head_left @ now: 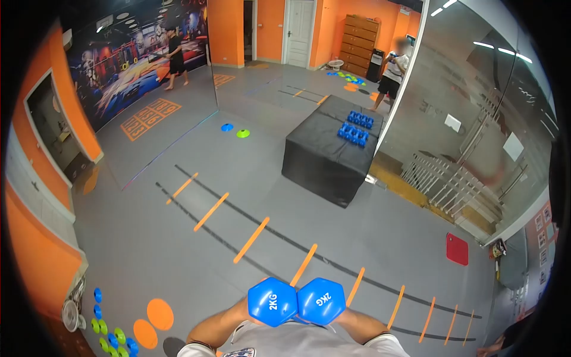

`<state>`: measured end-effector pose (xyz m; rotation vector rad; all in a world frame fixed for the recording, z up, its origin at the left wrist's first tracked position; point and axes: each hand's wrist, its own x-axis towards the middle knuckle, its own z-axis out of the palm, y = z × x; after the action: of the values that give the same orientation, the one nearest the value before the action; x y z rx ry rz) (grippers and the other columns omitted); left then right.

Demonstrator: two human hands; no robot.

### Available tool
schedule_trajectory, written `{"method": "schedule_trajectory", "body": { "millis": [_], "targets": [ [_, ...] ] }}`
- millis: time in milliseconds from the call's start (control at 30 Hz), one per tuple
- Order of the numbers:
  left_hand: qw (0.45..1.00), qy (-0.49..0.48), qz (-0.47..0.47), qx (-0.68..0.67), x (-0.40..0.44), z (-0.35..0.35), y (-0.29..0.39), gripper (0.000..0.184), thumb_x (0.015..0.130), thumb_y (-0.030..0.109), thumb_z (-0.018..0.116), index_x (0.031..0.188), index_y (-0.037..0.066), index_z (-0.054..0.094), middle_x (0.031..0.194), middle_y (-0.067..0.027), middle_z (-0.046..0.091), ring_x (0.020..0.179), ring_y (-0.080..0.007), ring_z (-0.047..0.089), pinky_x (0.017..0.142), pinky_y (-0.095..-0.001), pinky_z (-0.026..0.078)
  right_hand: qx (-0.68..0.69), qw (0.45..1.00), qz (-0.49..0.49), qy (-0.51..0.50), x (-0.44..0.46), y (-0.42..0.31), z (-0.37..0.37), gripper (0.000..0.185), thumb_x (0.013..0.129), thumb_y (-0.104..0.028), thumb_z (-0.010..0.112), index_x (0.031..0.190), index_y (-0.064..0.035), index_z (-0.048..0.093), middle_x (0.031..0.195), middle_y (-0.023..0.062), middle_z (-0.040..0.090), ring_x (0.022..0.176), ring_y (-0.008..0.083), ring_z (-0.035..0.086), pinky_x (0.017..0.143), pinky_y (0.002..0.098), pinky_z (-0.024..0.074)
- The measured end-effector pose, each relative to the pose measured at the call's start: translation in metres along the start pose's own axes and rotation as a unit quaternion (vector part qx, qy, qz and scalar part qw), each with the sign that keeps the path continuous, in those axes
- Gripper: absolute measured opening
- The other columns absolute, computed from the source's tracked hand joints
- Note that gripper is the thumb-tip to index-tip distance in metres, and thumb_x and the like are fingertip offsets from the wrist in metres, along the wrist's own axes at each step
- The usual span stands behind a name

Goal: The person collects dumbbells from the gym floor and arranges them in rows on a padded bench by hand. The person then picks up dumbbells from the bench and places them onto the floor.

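Two blue hexagonal dumbbells marked 2KG are held up close together in front of my chest, their end faces turned toward me. My left hand (242,310) is closed on the left dumbbell (272,301). The right dumbbell (321,301) is gripped by my right hand (351,320). The inner ends of the dumbbells touch or nearly touch. Most of my fingers are hidden behind the blue heads. Both elbows are bent, with the forearms running out to either side over my light-coloured shirt.
An agility ladder (250,240) crosses the grey floor ahead. Beyond stands a black padded box (321,160) carrying blue dumbbells (353,134). Cones (242,133), orange discs (160,314) and a red mat (457,249) lie around. Two people (174,56) (394,71) appear farther back, possibly mirrored.
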<state>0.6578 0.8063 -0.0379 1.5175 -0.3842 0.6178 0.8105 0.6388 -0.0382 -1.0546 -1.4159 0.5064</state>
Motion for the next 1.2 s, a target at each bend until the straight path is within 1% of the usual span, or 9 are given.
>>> {"method": "schedule_trajectory", "body": {
  "millis": [200,300,467,567,700,833,867,1000,1200],
  "targets": [
    [0.995,-0.023,-0.063,-0.074,0.073,-0.119,-0.072,0.050,0.069,0.021,0.081,0.111,0.003,0.062,0.106,-0.0161,0.065,0.102,-0.0286,0.062,0.084,-0.0375,0.049,0.097,0.992,0.060,0.050,0.094,0.079,-0.031,0.064,0.063,-0.023,0.087,0.116,-0.0026,0.058,0.113,0.0150,0.063,0.100,0.0272,0.064,0.087,0.0371,0.0486],
    [0.927,-0.273,-0.242,0.085,0.112,-0.166,-0.139,0.051,0.066,0.026,0.081,0.109,0.004,0.065,0.107,-0.0183,0.065,0.108,-0.0323,0.058,0.088,-0.0385,0.046,0.022,0.999,0.025,0.040,0.140,0.125,-0.061,0.064,0.064,-0.021,0.086,0.118,-0.0026,0.056,0.114,0.0157,0.062,0.102,0.0274,0.062,0.090,0.0378,0.0460],
    [0.991,-0.104,0.018,-0.079,0.246,-0.219,-0.171,0.042,0.070,0.023,0.079,0.105,0.005,0.065,0.105,-0.0176,0.064,0.105,-0.0314,0.058,0.087,-0.0363,0.045,0.017,0.984,0.162,0.068,0.170,0.233,-0.117,0.058,0.073,-0.024,0.078,0.120,-0.0005,0.054,0.116,0.0175,0.060,0.108,0.0287,0.057,0.093,0.0392,0.0441],
    [0.985,-0.152,-0.070,0.051,0.296,-0.267,-0.225,0.035,0.069,0.013,0.084,0.096,0.005,0.064,0.087,-0.0093,0.066,0.079,-0.0206,0.065,0.070,-0.0301,0.052,0.018,0.962,0.272,-0.006,0.187,0.317,-0.176,0.055,0.076,-0.029,0.074,0.120,-0.0013,0.056,0.117,0.0179,0.060,0.112,0.0286,0.056,0.093,0.0392,0.0455],
    [0.994,-0.101,0.010,0.037,0.397,-0.300,-0.278,0.021,0.075,0.011,0.078,0.090,0.005,0.066,0.081,-0.0095,0.067,0.072,-0.0215,0.064,0.065,-0.0320,0.051,-0.024,0.998,0.048,0.027,0.292,0.351,-0.255,0.046,0.076,-0.031,0.074,0.114,-0.0067,0.062,0.112,0.0143,0.064,0.106,0.0256,0.062,0.085,0.0393,0.0512],
    [0.968,-0.149,-0.038,-0.198,0.433,-0.350,-0.385,0.063,0.060,0.025,0.089,0.112,0.004,0.060,0.111,-0.0110,0.060,0.097,-0.0255,0.061,0.081,-0.0342,0.048,0.287,0.935,0.145,0.153,0.394,0.320,-0.335,0.032,0.079,-0.020,0.073,0.107,-0.0054,0.067,0.097,0.0098,0.069,0.085,0.0216,0.068,0.071,0.0337,0.0558],
    [0.962,-0.160,-0.050,-0.214,0.446,-0.360,-0.404,0.068,0.058,0.027,0.090,0.114,0.004,0.060,0.115,-0.0112,0.060,0.100,-0.0260,0.061,0.082,-0.0342,0.048,0.526,0.801,0.228,0.172,0.405,0.326,-0.350,0.029,0.081,-0.017,0.072,0.107,-0.0043,0.067,0.097,0.0092,0.069,0.084,0.0207,0.068,0.071,0.0329,0.0561],
    [0.967,-0.235,-0.077,-0.066,0.534,-0.389,-0.434,0.050,0.059,0.026,0.088,0.098,0.005,0.065,0.100,-0.0101,0.065,0.084,-0.0257,0.061,0.070,-0.0333,0.047,0.414,0.889,0.052,0.186,0.441,0.388,-0.400,0.021,0.086,-0.008,0.067,0.105,0.0005,0.067,0.093,0.0101,0.071,0.078,0.0162,0.069,0.066,0.0292,0.0581],
    [0.953,-0.300,-0.041,0.015,0.666,-0.427,-0.512,0.035,0.061,0.025,0.084,0.085,0.005,0.067,0.075,-0.0075,0.067,0.057,-0.0255,0.059,0.054,-0.0348,0.044,0.264,0.937,0.065,0.218,0.509,0.451,-0.494,0.017,0.082,-0.002,0.070,0.099,0.0007,0.070,0.089,0.0102,0.072,0.079,0.0150,0.069,0.067,0.0279,0.0577]
  ]
}}
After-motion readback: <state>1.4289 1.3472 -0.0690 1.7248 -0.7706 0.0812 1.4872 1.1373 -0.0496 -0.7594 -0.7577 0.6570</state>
